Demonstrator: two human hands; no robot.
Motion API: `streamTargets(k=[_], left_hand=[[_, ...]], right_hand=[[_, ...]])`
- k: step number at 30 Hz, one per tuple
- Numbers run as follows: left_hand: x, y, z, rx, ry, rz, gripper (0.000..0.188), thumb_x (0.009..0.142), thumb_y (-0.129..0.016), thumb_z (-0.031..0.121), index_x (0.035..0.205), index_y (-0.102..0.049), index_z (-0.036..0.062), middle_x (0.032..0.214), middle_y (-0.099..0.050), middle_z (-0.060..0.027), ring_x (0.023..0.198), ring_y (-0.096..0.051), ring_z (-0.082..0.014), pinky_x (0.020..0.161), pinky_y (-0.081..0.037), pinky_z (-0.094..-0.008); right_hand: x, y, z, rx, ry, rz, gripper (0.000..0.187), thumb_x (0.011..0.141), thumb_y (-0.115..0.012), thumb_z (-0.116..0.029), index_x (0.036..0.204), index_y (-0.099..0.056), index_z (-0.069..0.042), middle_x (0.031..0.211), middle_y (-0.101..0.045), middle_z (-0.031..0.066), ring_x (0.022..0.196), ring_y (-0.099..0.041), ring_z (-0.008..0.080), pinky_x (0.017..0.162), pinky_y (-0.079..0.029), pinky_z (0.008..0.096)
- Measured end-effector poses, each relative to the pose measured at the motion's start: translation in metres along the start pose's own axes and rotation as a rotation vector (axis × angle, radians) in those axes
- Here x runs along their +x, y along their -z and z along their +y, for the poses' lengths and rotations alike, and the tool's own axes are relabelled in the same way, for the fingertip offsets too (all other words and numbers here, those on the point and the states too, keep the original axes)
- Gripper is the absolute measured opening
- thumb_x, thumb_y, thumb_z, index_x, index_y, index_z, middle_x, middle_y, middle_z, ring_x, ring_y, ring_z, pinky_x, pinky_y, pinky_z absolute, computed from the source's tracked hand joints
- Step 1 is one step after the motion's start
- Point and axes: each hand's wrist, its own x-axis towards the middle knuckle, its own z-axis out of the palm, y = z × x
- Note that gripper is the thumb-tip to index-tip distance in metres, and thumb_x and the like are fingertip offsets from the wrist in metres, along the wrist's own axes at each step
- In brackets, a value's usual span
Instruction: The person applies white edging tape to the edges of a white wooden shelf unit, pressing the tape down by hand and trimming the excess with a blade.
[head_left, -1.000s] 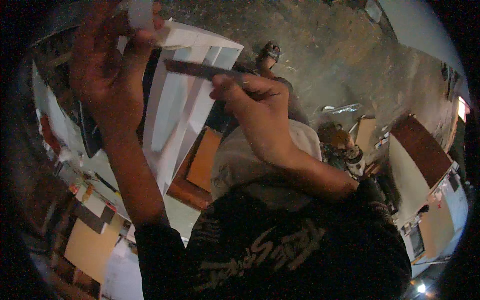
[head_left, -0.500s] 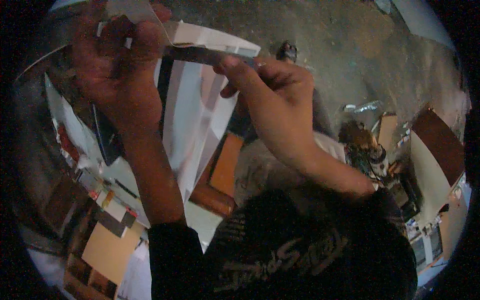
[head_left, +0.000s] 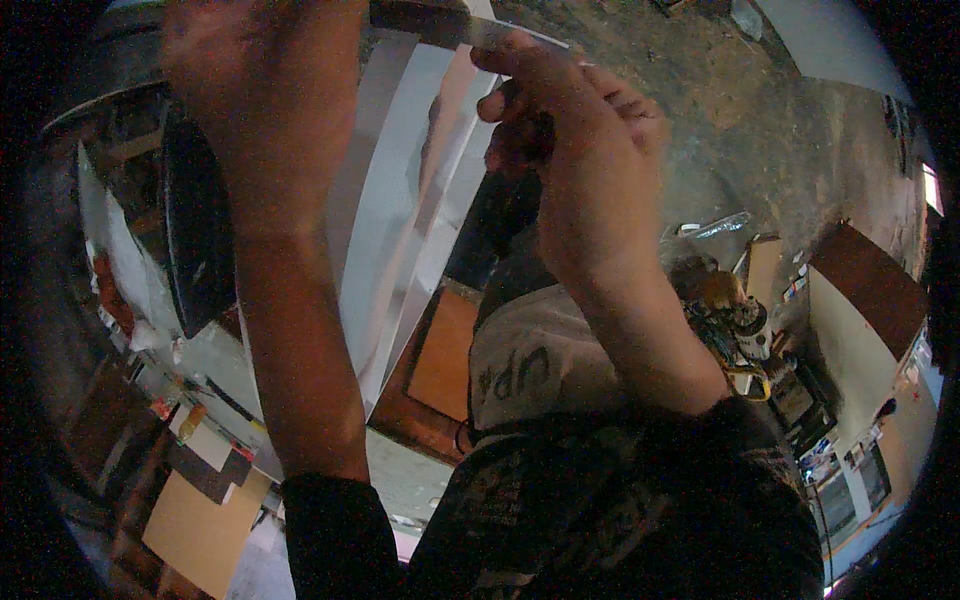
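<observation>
At the top of the head view my right hand (head_left: 590, 140) is closed on a thin, dark grey strip (head_left: 440, 24), its thumb and fingertips at the strip's right part. The lower fingers are curled in. My left hand (head_left: 265, 80) is raised at the upper left, by the strip's left end. Its fingers are smeared and cut off by the upper edge, so their grip is hidden. Below the hands, long white panels (head_left: 385, 150) run down between my forearms. A black curved object (head_left: 192, 230) stands left of my left forearm.
An orange-brown wooden board (head_left: 440, 350) lies beside my leg. At right are a white and black tool (head_left: 750, 328) among clutter, and a brown and cream panel (head_left: 850, 320). Clear plastic (head_left: 715, 226) lies on the floor. A tan board (head_left: 205, 510) is at lower left.
Both hands and the strip have moved up in the view, the left hand partly out of it. The pale flat piece at my left hand is out of sight.
</observation>
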Motion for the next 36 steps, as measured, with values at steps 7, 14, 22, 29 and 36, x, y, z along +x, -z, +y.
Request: streamTargets(k=[7,14,22,29,36], left_hand=[[-0.006,0.006,-0.005,-0.127,-0.054,-0.017,0.029,0.09,-0.066,0.018,0.117,-0.067,0.0074,0.103,-0.069,-0.0066,0.097,-0.063,-0.0168,0.089,-0.05,-0.0309],[-0.007,0.01,-0.006,-0.159,-0.063,-0.009,0.029,0.09,-0.065,0.017,0.117,-0.067,0.0071,0.105,-0.069,-0.007,0.098,-0.063,-0.0174,0.089,-0.05,-0.0313],[-0.009,0.013,-0.008,-0.178,-0.067,-0.004,0.029,0.09,-0.065,0.016,0.117,-0.066,0.0068,0.106,-0.068,-0.0075,0.099,-0.063,-0.018,0.089,-0.05,-0.0317],[-0.009,0.017,-0.007,-0.193,-0.072,0.002,0.029,0.089,-0.065,0.015,0.117,-0.066,0.0065,0.107,-0.068,-0.0079,0.1,-0.063,-0.0186,0.09,-0.05,-0.0321],[-0.007,0.019,-0.006,-0.197,-0.071,0.001,0.029,0.089,-0.065,0.015,0.117,-0.066,0.0062,0.109,-0.068,-0.0083,0.101,-0.062,-0.0192,0.09,-0.05,-0.0325]], right_hand=[[-0.011,-0.002,-0.003,0.089,0.021,0.047,0.023,0.09,-0.064,-0.021,0.092,-0.071,0.0,0.07,-0.065,0.0064,0.053,-0.056,0.0123,0.051,-0.042,0.0257],[-0.021,-0.002,0.0,0.184,-0.02,0.106,0.022,0.093,-0.061,-0.02,0.093,-0.069,0.001,0.073,-0.064,0.0072,0.058,-0.056,0.0157,0.057,-0.045,0.0269],[-0.03,0.004,0.001,0.195,-0.037,0.167,0.022,0.093,-0.06,-0.02,0.093,-0.066,0.001,0.076,-0.062,0.0064,0.064,-0.056,0.0162,0.062,-0.046,0.0286],[-0.035,0.004,0.002,0.238,-0.029,0.18,0.02,0.094,-0.059,-0.02,0.093,-0.065,0.0,0.076,-0.063,0.0068,0.063,-0.057,0.0163,0.062,-0.047,0.029],[-0.025,0.002,0.003,0.288,0.028,0.105,0.021,0.093,-0.061,-0.021,0.092,-0.066,0.0,0.075,-0.063,0.0073,0.062,-0.058,0.0167,0.06,-0.046,0.0287]])
